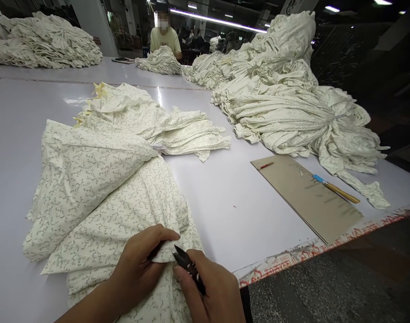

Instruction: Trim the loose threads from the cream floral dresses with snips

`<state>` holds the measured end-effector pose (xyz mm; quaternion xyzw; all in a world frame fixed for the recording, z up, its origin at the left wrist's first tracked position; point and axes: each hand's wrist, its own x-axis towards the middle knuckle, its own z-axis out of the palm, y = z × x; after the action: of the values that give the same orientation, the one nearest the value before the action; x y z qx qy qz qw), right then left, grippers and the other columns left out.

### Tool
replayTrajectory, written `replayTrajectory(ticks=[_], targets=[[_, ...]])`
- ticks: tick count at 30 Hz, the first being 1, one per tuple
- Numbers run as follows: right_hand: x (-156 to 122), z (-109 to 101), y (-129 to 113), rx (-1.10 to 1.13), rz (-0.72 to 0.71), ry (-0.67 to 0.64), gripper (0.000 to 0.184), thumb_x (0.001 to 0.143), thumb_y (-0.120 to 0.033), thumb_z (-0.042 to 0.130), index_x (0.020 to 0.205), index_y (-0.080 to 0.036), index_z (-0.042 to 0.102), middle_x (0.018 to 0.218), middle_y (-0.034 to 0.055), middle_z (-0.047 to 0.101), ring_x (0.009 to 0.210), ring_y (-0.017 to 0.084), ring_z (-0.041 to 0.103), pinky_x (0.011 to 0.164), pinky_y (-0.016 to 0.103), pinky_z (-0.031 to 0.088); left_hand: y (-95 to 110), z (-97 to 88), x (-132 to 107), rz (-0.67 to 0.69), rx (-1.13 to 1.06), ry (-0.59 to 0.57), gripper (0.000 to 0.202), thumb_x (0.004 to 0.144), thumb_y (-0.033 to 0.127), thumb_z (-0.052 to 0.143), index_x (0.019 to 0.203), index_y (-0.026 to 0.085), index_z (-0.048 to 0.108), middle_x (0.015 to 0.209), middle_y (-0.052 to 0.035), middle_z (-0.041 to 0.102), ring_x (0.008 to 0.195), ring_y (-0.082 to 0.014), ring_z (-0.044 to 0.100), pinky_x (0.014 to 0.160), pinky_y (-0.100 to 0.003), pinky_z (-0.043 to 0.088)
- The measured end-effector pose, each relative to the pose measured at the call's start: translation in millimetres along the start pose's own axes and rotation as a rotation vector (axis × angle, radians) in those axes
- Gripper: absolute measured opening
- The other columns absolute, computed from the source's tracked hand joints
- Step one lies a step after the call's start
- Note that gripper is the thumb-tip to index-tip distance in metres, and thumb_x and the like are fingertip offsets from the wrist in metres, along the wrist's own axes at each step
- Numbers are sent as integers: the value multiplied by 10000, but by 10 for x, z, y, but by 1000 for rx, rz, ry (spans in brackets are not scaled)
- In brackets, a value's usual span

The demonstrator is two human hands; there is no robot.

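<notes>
- The left hand (137, 269), at 6 o'clock near the table's front edge, has its grip pinched on a fold of the floral garment (100, 197).
- The right hand (215, 291), just beside it at 5 o'clock, has its grip closed around black thread snips (186, 265), whose tips touch the pinched fold.
- The garment lies spread on the white table (225, 202), running from the hands up toward 10 o'clock.
- A folded stack (178, 130) of the same cloth sits past it at 12 o'clock.
- A large heap of garments (285, 103) fills 1 to 2 o'clock.
- At 3 o'clock, a cardboard sheet (306, 193) carries a red pencil (266, 165) and a blue-tipped tool (336, 189).
- A co-worker (164, 38) sits at the far end, at 12 o'clock.
</notes>
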<state>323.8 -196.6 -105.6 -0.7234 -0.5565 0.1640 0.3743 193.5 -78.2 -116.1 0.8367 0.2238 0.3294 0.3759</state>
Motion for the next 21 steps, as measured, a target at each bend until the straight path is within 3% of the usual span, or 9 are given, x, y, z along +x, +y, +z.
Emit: replayTrajectory(ticks=[12, 17, 21], targets=[[45, 46, -23, -97, -61, 18, 255, 989, -365, 422, 864, -228, 597, 657, -11, 677, 572, 168, 643, 528, 232, 357, -34, 1, -19, 34, 53, -6, 391, 767, 0, 456, 1051, 255, 541, 795, 30, 637, 680, -127, 604, 611, -234, 470], [-11, 29, -6, -73, 4, 61, 275, 970, -440, 444, 853, -245, 597, 633, -27, 674, 528, 166, 631, 503, 230, 364, -29, 3, -16, 25, 26, 13, 411, 749, -17, 466, 1052, 249, 542, 778, 25, 629, 653, -128, 592, 583, -232, 465], [-38, 52, 24, -106, -28, 99, 271, 971, -457, 447, 906, -248, 606, 657, -24, 690, 538, 174, 642, 516, 241, 380, -38, 12, -27, 18, 34, 20, 409, 727, -17, 470, 1030, 246, 547, 758, 26, 626, 630, -128, 576, 566, -234, 449]])
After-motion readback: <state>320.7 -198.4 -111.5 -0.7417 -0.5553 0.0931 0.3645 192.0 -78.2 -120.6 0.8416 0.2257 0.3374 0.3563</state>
